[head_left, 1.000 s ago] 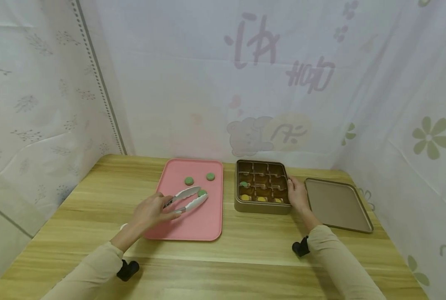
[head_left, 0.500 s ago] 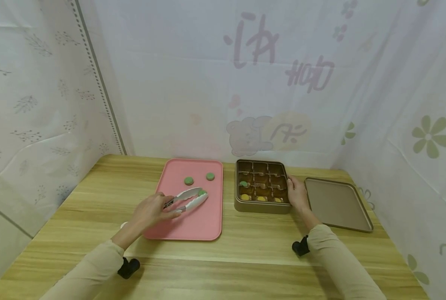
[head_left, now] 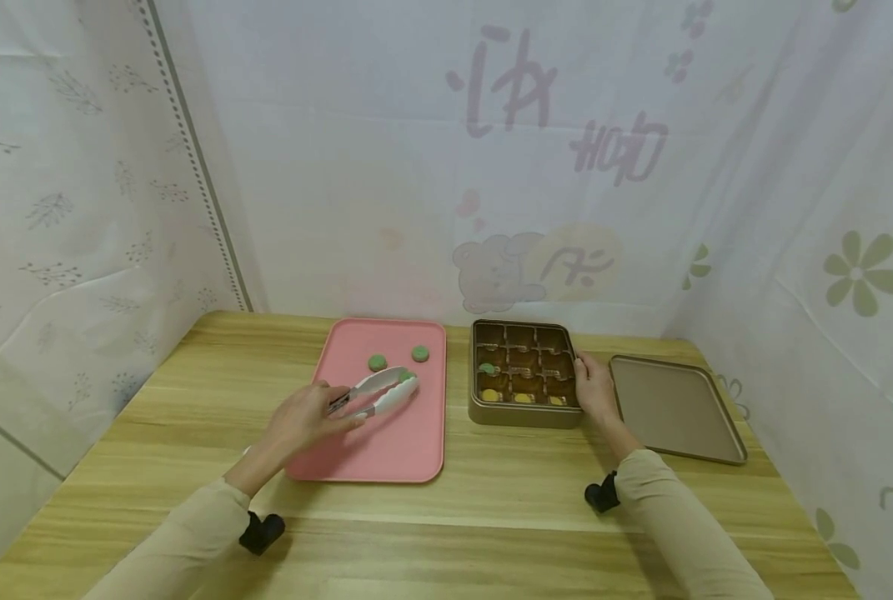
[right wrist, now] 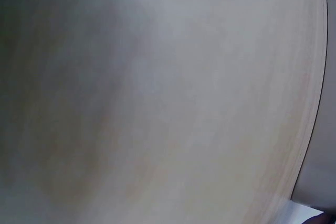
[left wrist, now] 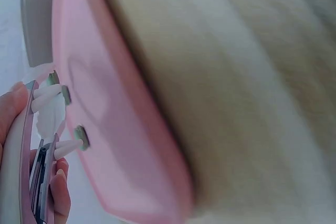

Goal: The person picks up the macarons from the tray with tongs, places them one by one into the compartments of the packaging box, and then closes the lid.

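Note:
My left hand grips a pair of metal tongs with white scalloped tips over the pink tray. Between those tips sits a small round green cookie-like piece, partly covered by them. Two similar green pieces, one at the left and one at the right, lie farther back on the tray. In the left wrist view, fingers and thumb are wrapped about the tongs. My right hand holds the right side of a bronze square tin, fingertips at its rim.
A brown divider with nine-style square compartments fills the tin; one green piece and several yellow pieces sit in it. The tin's flat lid lies to the right on the wooden table. A patterned curtain hangs behind.
The tongs' tips have drawn closer together round the green piece, then moved slightly away from me with it. My right hand and the tin stay in place.

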`<state>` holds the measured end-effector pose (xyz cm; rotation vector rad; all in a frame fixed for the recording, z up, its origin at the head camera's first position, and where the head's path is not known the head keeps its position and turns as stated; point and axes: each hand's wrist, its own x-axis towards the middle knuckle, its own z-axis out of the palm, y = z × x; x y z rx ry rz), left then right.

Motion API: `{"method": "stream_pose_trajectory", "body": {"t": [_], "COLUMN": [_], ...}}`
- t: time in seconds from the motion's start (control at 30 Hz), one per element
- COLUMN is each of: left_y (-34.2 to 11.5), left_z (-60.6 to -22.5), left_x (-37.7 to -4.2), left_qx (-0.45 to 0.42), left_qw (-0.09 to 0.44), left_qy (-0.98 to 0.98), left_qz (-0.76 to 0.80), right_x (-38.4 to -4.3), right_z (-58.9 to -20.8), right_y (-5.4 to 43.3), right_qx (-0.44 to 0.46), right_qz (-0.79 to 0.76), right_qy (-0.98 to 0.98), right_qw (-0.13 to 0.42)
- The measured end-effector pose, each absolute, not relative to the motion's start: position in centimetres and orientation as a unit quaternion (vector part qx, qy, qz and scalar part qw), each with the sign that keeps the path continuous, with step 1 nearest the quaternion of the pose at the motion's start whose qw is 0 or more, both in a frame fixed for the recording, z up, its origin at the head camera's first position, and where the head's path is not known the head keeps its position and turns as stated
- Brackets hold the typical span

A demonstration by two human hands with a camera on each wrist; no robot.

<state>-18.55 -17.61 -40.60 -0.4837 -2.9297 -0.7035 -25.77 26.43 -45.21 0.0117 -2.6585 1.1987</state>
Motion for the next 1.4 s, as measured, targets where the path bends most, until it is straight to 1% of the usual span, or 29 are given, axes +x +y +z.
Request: {"method": "stream_pose_trajectory", "body": {"t": [0.13, 0.23, 0.5, 0.73, 1.0, 1.23, 1.4], "left_y": [-16.8, -15.9, -12.9, -9.8, -6.7, -4.4, -3.2], "left_z": [-40.2, -39.9, -39.0, -38.5, -38.1, -38.2, -38.4], "left_x": [-19.1, -19.7, -21.0, -21.9, -23.0, -23.7, -24.0], "left_qx": [-0.167, -0.175, -0.197, -0.190, -0.206, -0.232, -0.231], "left_qw": [0.056, 0.067, 0.099, 0.078, 0.081, 0.065, 0.046], "left_qy": [-0.955, -0.951, -0.941, -0.942, -0.941, -0.936, -0.935], "left_qz": [-0.238, -0.245, -0.258, -0.264, -0.254, -0.258, -0.264], "right_x": [-25.8, -26.0, -26.1, -26.1, -26.0, -26.1, -26.1], "right_z": [-45.2, -45.1, -45.0, -45.1, -45.1, -45.1, -45.2], "right_y": [26.4, 26.4, 26.6, 26.6, 26.4, 26.4, 26.3], "right_qx": [0.006, -0.004, -0.010, -0.007, -0.003, -0.003, -0.003], "right_qz": [0.409, 0.412, 0.406, 0.412, 0.411, 0.411, 0.410], "right_qy": [-0.905, -0.906, -0.910, -0.906, -0.906, -0.906, -0.906], "right_qw": [0.119, 0.098, 0.087, 0.095, 0.101, 0.102, 0.108]}}
